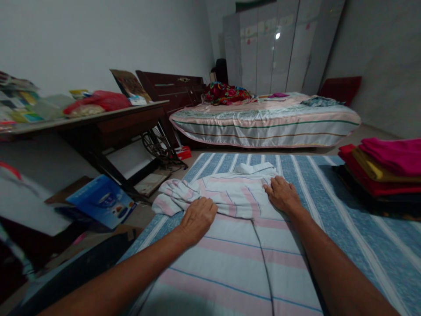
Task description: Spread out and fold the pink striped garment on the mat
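A white shirt (237, 259) with pink bands and thin blue lines lies spread on the blue striped bed surface. Its collar (255, 168) points away from me. On the left, a bunched sleeve (174, 195) is folded inward across the upper part. My left hand (200, 217) is closed on the cloth by this fold, its fingers curled and the fingertips hidden. At the shirt's right shoulder edge, my right hand (283, 193) has its fingers bent over the cloth and the thumb on the inner side.
A stack of folded clothes (388, 171) sits to the right. Beyond is another bed (263, 127) with a floral bundle (226, 93). At left stand a sewing machine table (131, 115) with clutter and a blue box (101, 202). A wardrobe (266, 48) is at the back.
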Demonstrator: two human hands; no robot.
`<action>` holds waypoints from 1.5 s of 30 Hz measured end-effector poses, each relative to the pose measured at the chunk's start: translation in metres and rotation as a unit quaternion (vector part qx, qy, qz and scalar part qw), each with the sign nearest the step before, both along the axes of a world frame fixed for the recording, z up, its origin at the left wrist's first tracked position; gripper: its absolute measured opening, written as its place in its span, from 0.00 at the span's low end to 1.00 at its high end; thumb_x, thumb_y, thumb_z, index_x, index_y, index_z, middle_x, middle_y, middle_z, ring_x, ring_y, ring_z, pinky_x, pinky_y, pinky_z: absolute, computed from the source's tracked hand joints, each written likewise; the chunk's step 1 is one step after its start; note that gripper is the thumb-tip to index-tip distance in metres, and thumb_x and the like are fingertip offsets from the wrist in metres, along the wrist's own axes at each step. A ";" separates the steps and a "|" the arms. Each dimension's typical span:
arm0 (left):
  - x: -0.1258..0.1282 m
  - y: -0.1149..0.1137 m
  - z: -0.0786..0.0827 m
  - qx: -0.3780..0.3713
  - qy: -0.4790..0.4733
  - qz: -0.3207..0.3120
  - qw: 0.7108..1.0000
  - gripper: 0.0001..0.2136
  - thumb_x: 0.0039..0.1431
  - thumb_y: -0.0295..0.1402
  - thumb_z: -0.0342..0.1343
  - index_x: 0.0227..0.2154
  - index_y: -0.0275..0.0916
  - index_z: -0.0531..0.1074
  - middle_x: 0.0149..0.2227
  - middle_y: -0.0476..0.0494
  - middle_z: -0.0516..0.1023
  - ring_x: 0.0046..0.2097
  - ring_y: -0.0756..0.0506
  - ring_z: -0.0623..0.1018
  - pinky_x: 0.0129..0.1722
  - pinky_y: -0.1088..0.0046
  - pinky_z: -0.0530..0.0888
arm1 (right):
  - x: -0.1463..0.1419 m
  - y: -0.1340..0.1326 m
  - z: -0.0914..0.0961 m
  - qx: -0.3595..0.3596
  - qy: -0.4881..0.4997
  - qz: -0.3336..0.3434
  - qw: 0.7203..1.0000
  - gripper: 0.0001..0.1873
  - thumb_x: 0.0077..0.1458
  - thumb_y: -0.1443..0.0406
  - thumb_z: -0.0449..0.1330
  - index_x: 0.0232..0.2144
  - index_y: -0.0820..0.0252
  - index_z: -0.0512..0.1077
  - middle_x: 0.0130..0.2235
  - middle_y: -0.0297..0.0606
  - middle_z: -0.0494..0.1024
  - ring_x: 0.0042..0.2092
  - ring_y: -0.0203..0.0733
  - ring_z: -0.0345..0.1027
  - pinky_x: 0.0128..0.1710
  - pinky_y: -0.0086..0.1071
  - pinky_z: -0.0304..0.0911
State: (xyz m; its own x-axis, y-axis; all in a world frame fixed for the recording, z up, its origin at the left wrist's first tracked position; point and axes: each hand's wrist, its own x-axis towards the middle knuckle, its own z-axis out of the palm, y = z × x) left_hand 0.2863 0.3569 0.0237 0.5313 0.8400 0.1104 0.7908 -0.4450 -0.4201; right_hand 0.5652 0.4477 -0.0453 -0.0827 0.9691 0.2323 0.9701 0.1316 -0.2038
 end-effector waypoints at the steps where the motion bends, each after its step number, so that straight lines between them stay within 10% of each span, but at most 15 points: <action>1: -0.002 0.001 0.001 0.002 -0.005 -0.012 1.000 0.09 0.56 0.19 0.46 0.28 0.37 0.68 0.30 0.41 0.70 0.35 0.43 0.69 0.35 0.66 0.65 | 0.000 0.000 0.000 0.002 0.002 0.000 1.000 0.22 0.63 0.53 0.40 0.47 0.61 0.64 0.53 0.48 0.65 0.56 0.49 0.54 0.53 0.46 0.49; 11: -0.015 -0.018 0.048 -0.124 -0.035 -0.026 0.991 0.07 0.56 0.26 0.45 0.30 0.38 0.67 0.28 0.45 0.72 0.31 0.46 0.72 0.32 0.71 0.67 | 0.001 0.001 -0.001 -0.010 -0.006 -0.005 1.000 0.23 0.63 0.53 0.39 0.46 0.61 0.64 0.51 0.46 0.66 0.55 0.48 0.55 0.51 0.43 0.49; 20: 0.001 -0.023 0.041 -0.208 0.020 0.011 0.978 0.08 0.52 0.23 0.47 0.31 0.36 0.71 0.32 0.38 0.75 0.34 0.41 0.75 0.32 0.66 0.70 | 0.001 0.001 -0.002 0.009 0.002 -0.004 1.000 0.24 0.63 0.52 0.39 0.46 0.61 0.65 0.53 0.47 0.64 0.55 0.49 0.54 0.51 0.44 0.50; 45: 0.091 -0.013 -0.003 -0.100 -0.123 -0.105 0.982 0.05 0.60 0.27 0.47 0.30 0.38 0.66 0.28 0.45 0.72 0.33 0.45 0.73 0.33 0.71 0.70 | 0.000 0.001 0.001 -0.009 0.012 -0.005 1.000 0.26 0.63 0.52 0.39 0.50 0.62 0.64 0.56 0.50 0.63 0.57 0.50 0.52 0.53 0.46 0.47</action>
State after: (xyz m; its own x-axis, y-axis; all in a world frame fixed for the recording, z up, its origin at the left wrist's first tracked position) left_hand 0.3769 0.3441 0.0208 0.6730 0.7326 0.1020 0.7394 -0.6633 -0.1152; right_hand 0.5650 0.4486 -0.0446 -0.0684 0.9739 0.2166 0.9663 0.1186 -0.2284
